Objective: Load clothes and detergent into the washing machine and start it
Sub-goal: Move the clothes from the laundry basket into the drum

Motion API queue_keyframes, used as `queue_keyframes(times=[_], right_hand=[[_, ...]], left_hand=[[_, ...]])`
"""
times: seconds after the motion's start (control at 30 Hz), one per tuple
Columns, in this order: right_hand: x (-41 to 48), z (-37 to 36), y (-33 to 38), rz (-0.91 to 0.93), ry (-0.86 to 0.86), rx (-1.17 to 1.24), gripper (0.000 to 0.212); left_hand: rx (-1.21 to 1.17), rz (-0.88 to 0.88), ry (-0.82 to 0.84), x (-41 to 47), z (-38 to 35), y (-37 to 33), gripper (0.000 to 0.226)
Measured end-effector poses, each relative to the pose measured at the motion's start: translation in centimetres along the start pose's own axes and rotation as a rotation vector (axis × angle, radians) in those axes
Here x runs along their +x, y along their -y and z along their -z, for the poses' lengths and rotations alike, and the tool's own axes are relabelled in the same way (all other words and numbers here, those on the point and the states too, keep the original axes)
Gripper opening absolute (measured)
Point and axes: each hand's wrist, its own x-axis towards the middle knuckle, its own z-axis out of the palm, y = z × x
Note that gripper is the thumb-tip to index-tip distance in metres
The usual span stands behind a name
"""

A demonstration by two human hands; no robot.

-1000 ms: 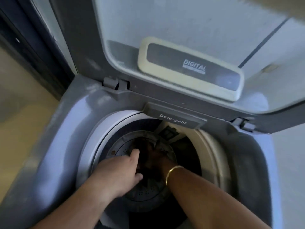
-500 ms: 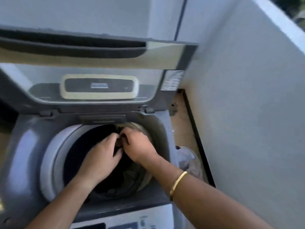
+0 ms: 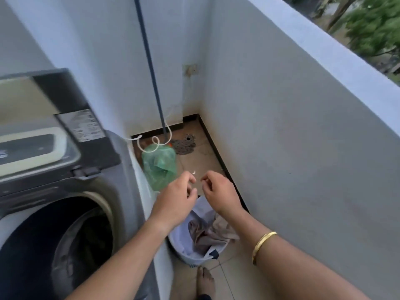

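Observation:
The grey top-loading washing machine [image 3: 121, 191] stands at the left with its lid [image 3: 54, 118] raised. Dark clothes lie inside its drum [image 3: 86, 237]. A white laundry basket [image 3: 184, 252] sits on the floor to the machine's right, holding pale clothes [image 3: 207, 230]. My left hand [image 3: 175, 198] and my right hand [image 3: 218, 193] hover side by side above the basket, fingers loosely curled and apart, holding nothing. A gold bangle is on my right wrist.
A green plastic bag [image 3: 160, 165] sits on the floor behind the basket, with a white hose [image 3: 151, 141] and a dark pole [image 3: 151, 68] near the corner. A white parapet wall [image 3: 292, 148] closes the right side. My bare foot [image 3: 204, 282] stands below the basket.
Both hands came up out of the drum and swung right to above the basket. The view turned right from the machine toward the floor corner.

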Motion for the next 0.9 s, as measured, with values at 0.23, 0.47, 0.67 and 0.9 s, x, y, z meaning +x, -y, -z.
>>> queue_keyframes(times=[0.23, 0.47, 0.67, 0.9], right_hand=[[2.1, -8.3, -15.1, -0.178, 0.308, -0.184, 0.026], [3.0, -20.7, -26.6, -0.219, 0.561, -0.374, 0.041], [2.8, -28.7, -33.7, -0.318, 0.776, -0.544, 0.066], [2.7, -27.1, -31.6, -0.374, 0.817, -0.522, 0.038]], left_hand=[[0.074, 0.199, 0.330, 8.6, -15.6, 5.9, 0.025], [0.118, 0.361, 0.546, 10.7, -29.5, 16.6, 0.008], [0.052, 0.477, 0.633, 8.2, -35.5, 23.6, 0.007], [-0.019, 0.604, 0.639, 6.4, -34.7, 24.7, 0.022]])
